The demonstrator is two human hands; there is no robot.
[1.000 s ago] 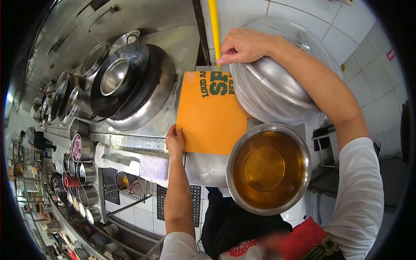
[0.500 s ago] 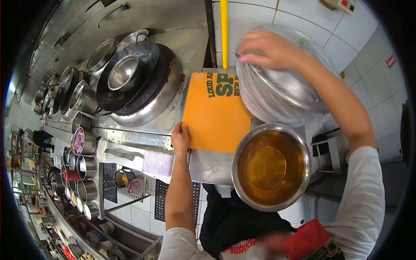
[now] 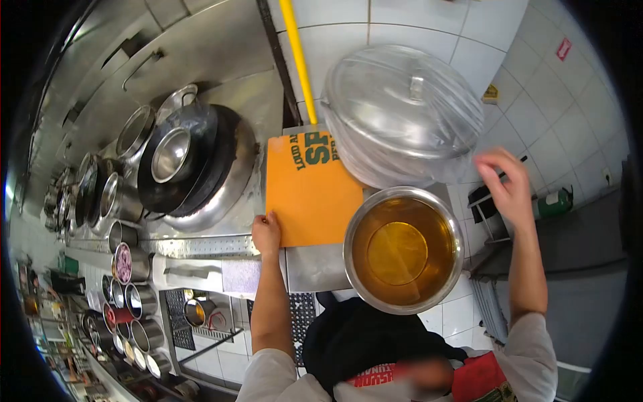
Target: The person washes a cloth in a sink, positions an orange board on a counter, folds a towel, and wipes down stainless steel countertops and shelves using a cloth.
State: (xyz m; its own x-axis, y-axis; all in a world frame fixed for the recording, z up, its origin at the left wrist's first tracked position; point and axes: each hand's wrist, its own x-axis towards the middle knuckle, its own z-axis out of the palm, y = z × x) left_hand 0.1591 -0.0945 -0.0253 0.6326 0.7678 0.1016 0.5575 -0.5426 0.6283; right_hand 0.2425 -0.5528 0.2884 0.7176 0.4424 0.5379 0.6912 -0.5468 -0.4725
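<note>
The big domed pot [image 3: 402, 94], under clear plastic [image 3: 418, 167], stands just left of the right hand [image 3: 508, 181], its thumb apart from bent fingers, while the orange board [image 3: 311, 201], left edge clamped in the left hand's [image 3: 267, 233] fingers, reads "LOUD" and "SP" in green and looks flat, smooth-faced.
</note>
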